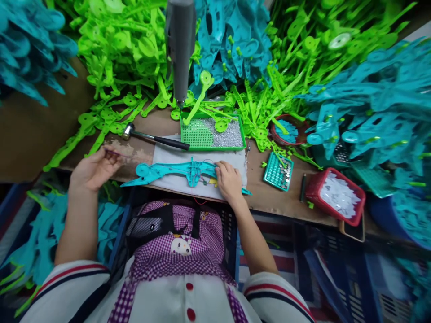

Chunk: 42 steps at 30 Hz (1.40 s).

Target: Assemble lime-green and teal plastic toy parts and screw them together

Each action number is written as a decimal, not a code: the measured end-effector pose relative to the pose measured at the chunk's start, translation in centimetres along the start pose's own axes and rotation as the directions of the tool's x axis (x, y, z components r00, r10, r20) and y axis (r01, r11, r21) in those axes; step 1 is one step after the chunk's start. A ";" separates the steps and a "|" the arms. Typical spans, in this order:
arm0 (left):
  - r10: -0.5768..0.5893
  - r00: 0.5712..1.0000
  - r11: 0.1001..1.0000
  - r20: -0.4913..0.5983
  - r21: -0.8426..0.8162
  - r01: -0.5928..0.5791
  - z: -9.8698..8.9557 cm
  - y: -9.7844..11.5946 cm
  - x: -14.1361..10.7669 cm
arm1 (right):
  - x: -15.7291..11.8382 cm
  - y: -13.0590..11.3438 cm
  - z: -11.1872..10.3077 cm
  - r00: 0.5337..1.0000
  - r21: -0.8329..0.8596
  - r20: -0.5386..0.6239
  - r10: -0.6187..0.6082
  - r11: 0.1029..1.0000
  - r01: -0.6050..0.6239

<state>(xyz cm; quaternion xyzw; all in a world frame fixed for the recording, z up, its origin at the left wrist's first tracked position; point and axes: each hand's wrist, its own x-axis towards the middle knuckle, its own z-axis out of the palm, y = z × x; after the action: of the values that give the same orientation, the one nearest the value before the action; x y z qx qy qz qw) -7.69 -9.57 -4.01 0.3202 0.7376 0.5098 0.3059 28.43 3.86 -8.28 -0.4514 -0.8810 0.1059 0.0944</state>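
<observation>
A long blue plastic part (161,172) lies lengthwise on a white cloth (168,154) at the table's front edge. My right hand (229,180) rests over its right end, fingers curled onto it. A crosswise bracket stands at the part's middle, with thin wires about it; a red wire (198,201) hangs over the edge. Off the part's left end, my left hand (96,169) is raised, palm partly up, thumb and forefinger closed on a thin dark strand that looks like wire. What lies under my right fingers is hidden.
Behind the cloth are a hammer (158,139) and a green tray (213,148) of small metal pieces. An electric screwdriver (181,54) hangs above. A teal tray (273,171) and a red box (310,193) stand right. Green parts (124,40) and blue parts (232,40) pile up behind.
</observation>
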 end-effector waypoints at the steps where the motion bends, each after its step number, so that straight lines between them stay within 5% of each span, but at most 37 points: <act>1: -0.050 0.993 0.999 0.103 -0.010 0.052 0.0 0.4 0.1 | -0.2 0.1 0.2 1.000 -0.014 -0.013 0.001 1.000 -0.001; 6: -0.022 0.875 1.000 0.484 0.019 0.015 -0.5 1.9 0.7 | -1.4 1.2 -0.2 0.995 -0.065 0.003 0.096 0.993 -0.096; 9: 0.015 0.828 0.974 0.560 0.180 -0.139 -0.9 1.9 1.1 | -1.9 2.1 -0.5 0.988 -0.042 -0.009 0.153 0.987 -0.153; 12: 0.219 0.852 0.727 0.475 0.503 -0.467 -0.8 1.5 1.7 | -2.2 2.9 -1.1 0.990 0.097 -0.036 0.137 0.986 -0.133; 15: 0.405 0.750 0.441 0.523 0.607 -0.661 -0.4 0.7 2.3 | -2.4 3.6 -2.8 0.974 0.289 -0.111 0.199 0.944 -0.160; 17: 0.445 0.681 0.352 0.582 0.586 -0.730 -0.2 -0.2 2.5 | -2.6 4.1 -4.8 0.941 0.345 -0.138 0.309 0.906 -0.247; 20: 0.509 0.632 0.274 0.584 0.586 -0.762 -0.2 -2.0 2.4 | -2.2 5.3 -8.1 0.893 0.190 -0.193 0.407 0.908 -0.373; 24: 0.553 0.622 0.254 0.554 0.599 -0.759 -0.2 -4.1 1.8 | -0.3 7.7 -10.4 0.862 -0.197 -0.297 0.411 0.857 -0.476; 30: 0.572 0.614 0.300 0.545 0.557 -0.774 0.1 -5.5 1.5 | 1.5 10.5 -9.5 0.959 -0.377 -0.177 0.223 0.884 -0.275; 34: 0.561 0.638 0.374 0.528 0.526 -0.764 0.2 -5.6 1.7 | 2.1 12.5 -8.5 0.980 -0.304 -0.114 0.164 0.933 -0.191; 38: 0.528 0.690 0.441 0.495 0.534 -0.721 0.3 -5.8 1.4 | 1.1 14.1 -7.3 0.999 0.001 0.018 0.036 0.999 -0.036; 40: 0.533 0.717 0.481 0.449 0.537 -0.693 0.4 -6.1 1.0 | -0.6 13.6 -7.1 0.994 0.125 -0.105 0.036 0.992 -0.022; 42: 0.541 0.745 0.518 0.390 0.543 -0.661 0.8 -6.3 0.6 | -2.5 11.4 -7.0 0.927 0.174 -0.341 0.157 0.979 -0.102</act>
<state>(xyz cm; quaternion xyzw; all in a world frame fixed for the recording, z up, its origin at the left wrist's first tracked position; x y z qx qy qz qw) -8.48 -10.40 -10.24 0.6834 0.6793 0.2643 0.0408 40.53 9.07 -4.87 -0.5117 -0.8072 0.0968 0.2780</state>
